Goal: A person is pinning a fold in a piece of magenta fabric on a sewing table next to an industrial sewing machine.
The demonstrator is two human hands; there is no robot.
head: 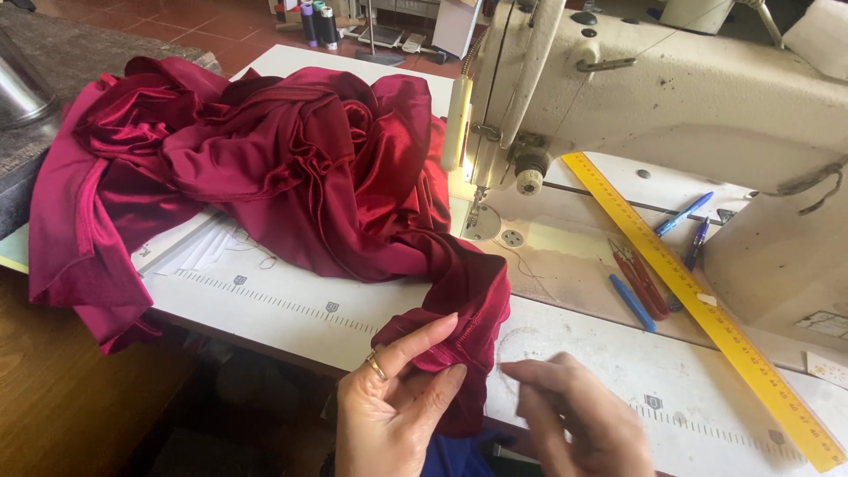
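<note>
A large heap of dark red satin fabric (265,159) lies on the white sewing table (283,305), left of a cream sewing machine (654,97). One end of the cloth trails to the table's front edge. My left hand (393,402), with a ring on one finger, pinches that hemmed end between thumb and fingers. My right hand (574,415) is just to the right of it, fingers curled together at the fabric's edge; what it holds, if anything, is too small to tell.
A yellow ruler (698,300) lies diagonally on the machine bed. Red snips (638,278) and blue pens (685,214) lie beside it. The needle and presser foot (477,208) stand just right of the cloth. Thread spools (318,22) stand at the back.
</note>
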